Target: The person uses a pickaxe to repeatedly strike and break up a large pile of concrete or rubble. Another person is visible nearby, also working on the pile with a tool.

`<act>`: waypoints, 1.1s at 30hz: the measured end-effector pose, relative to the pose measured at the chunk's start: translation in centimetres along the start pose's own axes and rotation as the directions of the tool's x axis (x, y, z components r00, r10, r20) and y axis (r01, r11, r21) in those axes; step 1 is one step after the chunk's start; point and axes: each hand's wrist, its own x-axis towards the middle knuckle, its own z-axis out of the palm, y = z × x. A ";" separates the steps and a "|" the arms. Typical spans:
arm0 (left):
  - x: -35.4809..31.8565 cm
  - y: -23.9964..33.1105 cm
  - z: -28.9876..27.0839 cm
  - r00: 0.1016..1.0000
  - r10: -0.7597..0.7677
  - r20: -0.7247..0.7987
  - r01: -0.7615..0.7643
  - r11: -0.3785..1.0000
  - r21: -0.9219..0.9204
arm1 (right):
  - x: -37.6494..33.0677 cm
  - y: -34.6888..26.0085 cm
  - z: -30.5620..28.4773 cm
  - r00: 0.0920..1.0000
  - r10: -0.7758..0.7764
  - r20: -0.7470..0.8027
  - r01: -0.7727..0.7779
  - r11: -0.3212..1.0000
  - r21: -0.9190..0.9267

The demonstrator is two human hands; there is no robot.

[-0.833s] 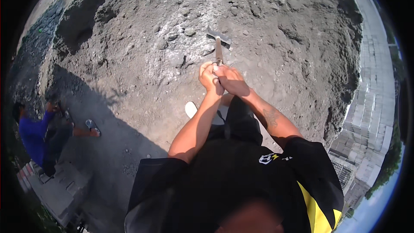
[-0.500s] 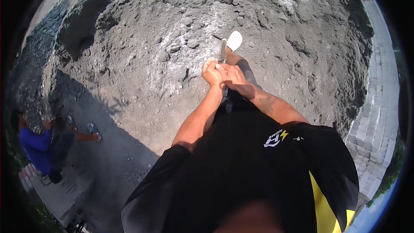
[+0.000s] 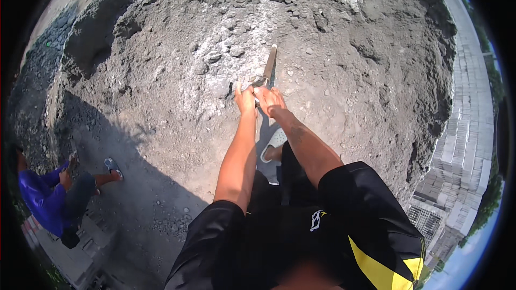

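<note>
Both hands are close together in front of me, above the gravelly ground [image 3: 317, 118]. They grip the near end of a tool with a long brown shaft [image 3: 270, 64], which points away from me. A dark metal part [image 3: 260, 82] shows just beyond my fingers; its exact shape is hard to make out. My left hand [image 3: 245, 101] closes on the tool from the left, its fingers partly hidden. My right hand [image 3: 270, 99] wraps it from the right, touching the left.
A tall bank of grey sandy earth [image 3: 371, 37] with loose lumps rises ahead. My perforated pale clog [image 3: 275, 140] is below my hands. At the left, a person in a blue shirt [image 3: 40, 198] bends in shadow. Stacked grey blocks [image 3: 467, 129] line the right side.
My hands have moved forward and slightly left, away from my body, with arms straighter. More of the tool's shaft shows. The clogged foot ahead is gone from there; a clog now shows nearer me.
</note>
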 end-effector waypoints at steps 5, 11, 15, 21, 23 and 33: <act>-3.2 -8.8 -10.1 0.853 -0.504 0.134 0.475 0.857 0.201 | -10.6 2.8 9.2 0.983 0.137 0.124 -0.107 0.969 -0.222; -15.4 -17.6 -9.8 0.804 -0.557 0.207 0.553 0.829 0.083 | -21.1 9.4 5.6 0.841 0.344 0.418 -0.271 0.936 -0.225; -19.7 -13.5 -10.4 0.838 -0.501 0.218 0.485 0.866 0.124 | -24.8 7.0 2.6 0.842 0.299 0.449 -0.239 0.953 -0.187; -14.5 -1.7 -17.3 0.953 -0.295 0.071 0.303 0.921 -0.245 | -26.5 -0.4 1.2 0.989 -0.109 0.100 0.099 0.990 0.104; -11.2 0.7 -19.2 0.953 -0.282 -0.113 0.256 0.945 -0.205 | -25.7 0.5 1.4 0.981 0.114 0.157 -0.133 0.985 0.113; -1.8 3.0 -25.5 0.832 -0.194 -0.520 0.338 0.920 0.198 | -7.7 11.1 8.4 0.672 0.614 0.414 -0.712 0.690 0.133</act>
